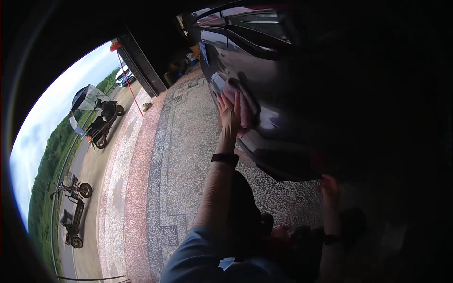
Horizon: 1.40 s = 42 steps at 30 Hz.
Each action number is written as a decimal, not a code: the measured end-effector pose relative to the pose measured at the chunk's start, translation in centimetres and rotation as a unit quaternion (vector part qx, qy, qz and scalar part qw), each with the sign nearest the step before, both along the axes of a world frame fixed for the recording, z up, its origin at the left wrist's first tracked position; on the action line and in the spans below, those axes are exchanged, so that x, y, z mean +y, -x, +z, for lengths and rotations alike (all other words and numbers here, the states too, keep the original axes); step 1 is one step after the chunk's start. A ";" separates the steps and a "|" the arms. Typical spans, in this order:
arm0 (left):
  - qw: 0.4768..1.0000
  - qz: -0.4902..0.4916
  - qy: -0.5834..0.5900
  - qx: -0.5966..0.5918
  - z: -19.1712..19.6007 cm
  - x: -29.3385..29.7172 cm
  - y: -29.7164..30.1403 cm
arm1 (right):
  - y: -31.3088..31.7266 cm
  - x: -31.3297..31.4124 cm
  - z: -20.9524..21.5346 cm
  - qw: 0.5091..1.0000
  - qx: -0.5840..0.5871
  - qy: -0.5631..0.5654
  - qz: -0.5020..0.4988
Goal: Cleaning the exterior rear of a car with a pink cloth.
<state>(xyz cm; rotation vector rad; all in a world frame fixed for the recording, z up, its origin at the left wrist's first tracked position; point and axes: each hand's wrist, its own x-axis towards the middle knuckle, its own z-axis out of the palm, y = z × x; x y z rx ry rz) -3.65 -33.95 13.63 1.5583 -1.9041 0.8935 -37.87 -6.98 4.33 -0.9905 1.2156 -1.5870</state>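
A folded pink cloth (244,106) lies pressed against the side of a dark car bumper (278,106). My left hand (229,112) holds the cloth there, its fingers long and laid along the fabric; a dark band circles that wrist. Down by the bumper's lower edge, my right hand (330,187) is in deep shadow. Its fingers are dim and blurred, and a faint reddish patch shows just above them. Whether it grips anything is hidden by the dark.
Speckled stone flooring (188,127) with pink and grey bands runs beside the car. A dark post (141,63) and a red-handled broom (129,78) stand at the opening. Outside are a canopied scooter (101,118), a three-wheeled cart (73,212) and a white car (124,75).
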 end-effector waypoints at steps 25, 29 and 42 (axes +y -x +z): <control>0.925 -0.176 0.041 0.334 6.6 9.6 16.2 | 0.2 1.9 -2.2 0.941 0.310 -0.045 0.129; 0.849 -0.202 -0.026 0.488 6.7 3.9 10.4 | 1.3 2.9 -2.2 0.913 0.367 -0.082 0.161; 0.961 -0.027 -0.026 0.273 2.3 -0.9 1.6 | 0.7 2.0 -4.5 0.865 0.412 -0.107 0.264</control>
